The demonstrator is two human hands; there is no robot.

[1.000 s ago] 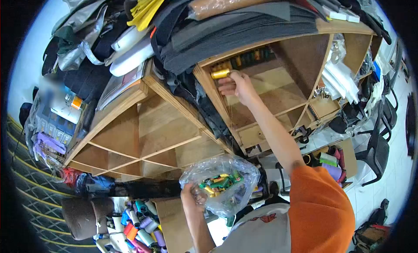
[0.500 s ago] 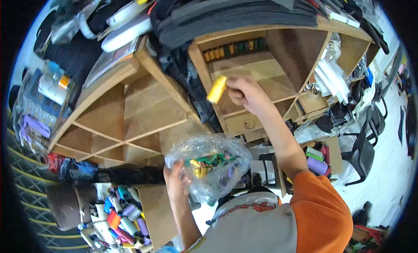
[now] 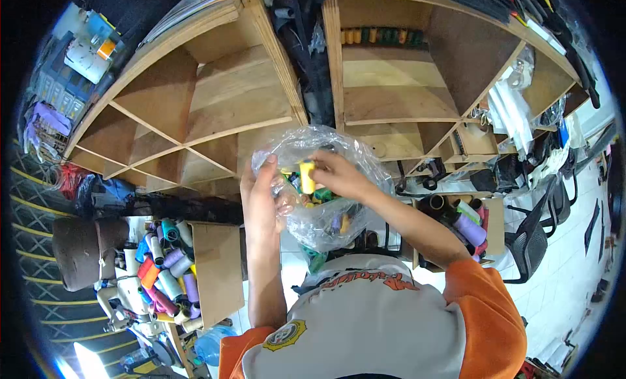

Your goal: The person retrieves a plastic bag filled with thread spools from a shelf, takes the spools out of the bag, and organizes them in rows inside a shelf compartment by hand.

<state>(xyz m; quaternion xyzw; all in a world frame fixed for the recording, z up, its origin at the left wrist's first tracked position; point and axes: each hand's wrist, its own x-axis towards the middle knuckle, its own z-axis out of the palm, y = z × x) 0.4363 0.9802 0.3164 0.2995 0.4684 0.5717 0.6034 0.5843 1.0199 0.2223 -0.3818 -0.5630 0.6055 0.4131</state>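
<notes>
Clutching a clear plastic bag (image 3: 316, 226) by one side, the left hand (image 3: 261, 199) is facing the right hand (image 3: 336, 175), which is pinching a yellow thread spool (image 3: 306, 179) at the bag's mouth.

The right hand (image 3: 339, 175), up at the row of spools (image 3: 385, 36) in the shelf (image 3: 398, 72) a second ago and just in front of that shelf half a second ago, is now hovering at the mouth of the bag (image 3: 313, 222), near the left hand (image 3: 263, 196). The yellow spool (image 3: 307, 177) in its grasp, at first lying level and then tilted, is now standing nearly upright. The view is dipping: the bag and left hand are appearing higher, the cloth (image 3: 479, 0) is slipping largely out at the top, and the left sleeve (image 3: 241, 353), badge (image 3: 285, 334) and jug (image 3: 215, 344) are now showing below.
</notes>
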